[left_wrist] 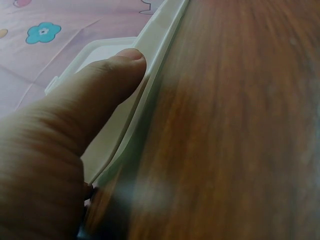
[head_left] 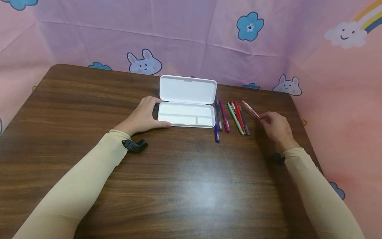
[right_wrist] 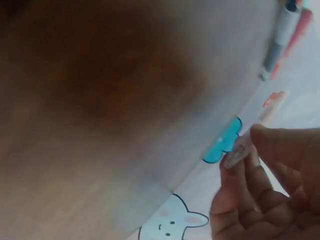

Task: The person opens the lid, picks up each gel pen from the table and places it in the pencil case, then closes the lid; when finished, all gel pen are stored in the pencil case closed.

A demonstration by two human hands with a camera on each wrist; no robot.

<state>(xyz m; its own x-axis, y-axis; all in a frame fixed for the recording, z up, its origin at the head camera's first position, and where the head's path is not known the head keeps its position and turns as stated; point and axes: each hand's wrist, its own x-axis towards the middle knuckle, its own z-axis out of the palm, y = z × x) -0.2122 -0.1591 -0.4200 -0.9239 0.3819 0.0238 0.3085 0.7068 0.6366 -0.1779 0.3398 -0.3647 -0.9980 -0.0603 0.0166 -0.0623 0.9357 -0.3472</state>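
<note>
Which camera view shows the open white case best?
The head view: the white case shows with its raised lid and compartments, only slightly covered by the left hand. The left wrist view shows part of it around the thumb; the right wrist view shows none.

Pencil case (head_left: 188, 96) — smooth, seemingly plastic

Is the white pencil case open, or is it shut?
Open: in the head view, the lid of the white pencil case is raised, showing its compartments.
</note>
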